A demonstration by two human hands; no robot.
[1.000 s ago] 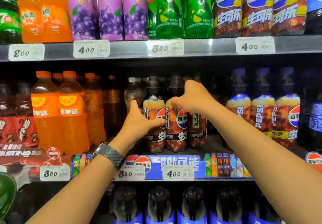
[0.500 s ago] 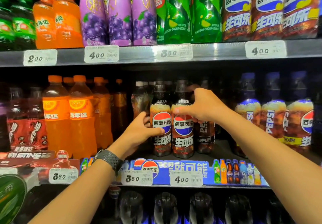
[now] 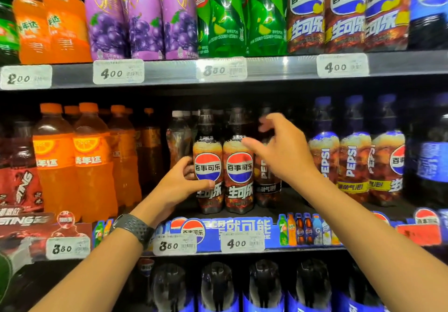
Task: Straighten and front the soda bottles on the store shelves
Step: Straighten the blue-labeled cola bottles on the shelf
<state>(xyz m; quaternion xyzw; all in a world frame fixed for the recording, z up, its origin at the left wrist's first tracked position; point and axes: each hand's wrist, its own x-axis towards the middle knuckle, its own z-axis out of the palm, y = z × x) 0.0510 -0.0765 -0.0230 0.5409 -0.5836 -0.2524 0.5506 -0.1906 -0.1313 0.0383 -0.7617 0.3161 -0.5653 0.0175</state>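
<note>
Two dark cola bottles stand upright at the front of the middle shelf, round logos facing me. My left hand point(image 3: 180, 183) grips the left cola bottle point(image 3: 207, 166) around its label. The right cola bottle point(image 3: 238, 168) stands free beside it. My right hand point(image 3: 278, 151) hovers just right of that bottle with spread, relaxed fingers and holds nothing. Behind it a third cola bottle point(image 3: 268, 185) stands further back with its label turned sideways.
Orange soda bottles point(image 3: 92, 161) stand to the left. Three cola bottles with sideways labels point(image 3: 354, 163) stand to the right. The upper shelf edge point(image 3: 169, 71) with price tags hangs above. Larger bottles point(image 3: 264, 285) fill the shelf below.
Both front cola bottles were turned until their logos face forward. My right hand then let go of the right bottle and opened, drifting right. My left hand kept its grip.
</note>
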